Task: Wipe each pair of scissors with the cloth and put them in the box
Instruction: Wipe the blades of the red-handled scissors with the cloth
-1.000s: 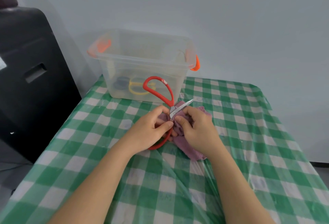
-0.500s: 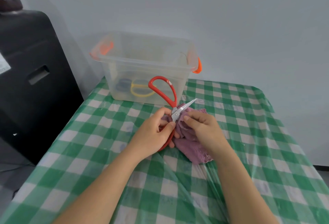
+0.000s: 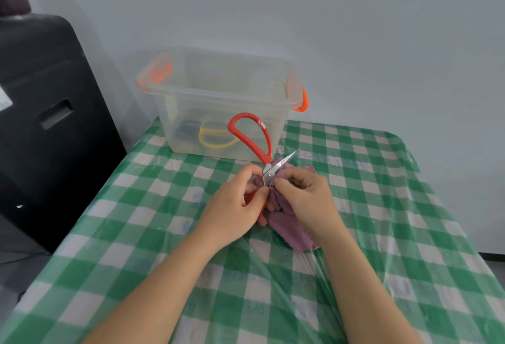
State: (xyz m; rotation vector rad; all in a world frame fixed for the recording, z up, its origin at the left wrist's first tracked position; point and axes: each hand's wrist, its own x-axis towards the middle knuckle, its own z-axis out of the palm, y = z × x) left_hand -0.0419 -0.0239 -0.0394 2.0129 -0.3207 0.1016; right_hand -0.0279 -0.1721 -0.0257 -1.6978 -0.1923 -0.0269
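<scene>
My left hand [image 3: 235, 204] grips the red-handled scissors [image 3: 252, 139] near the pivot, with one handle loop standing up and the other hidden under my palm. The short steel blades [image 3: 281, 164] point up and right. My right hand [image 3: 306, 196] pinches the purple cloth [image 3: 289, 226] against the blades. The cloth trails down onto the table below my right wrist. Behind the scissors stands the clear plastic box [image 3: 218, 98] with orange latches, holding yellow-handled scissors [image 3: 216, 139] and a blue-handled pair [image 3: 185, 130].
The table [image 3: 382, 207] wears a green-and-white checked cover under clear plastic. A black cabinet [image 3: 46, 125] stands just left of the table. A plain wall rises right behind the box.
The scissors' upright handle has tilted a little more upright and my right fingers have shifted along the blades with the cloth. Both hands stay in nearly the same place.
</scene>
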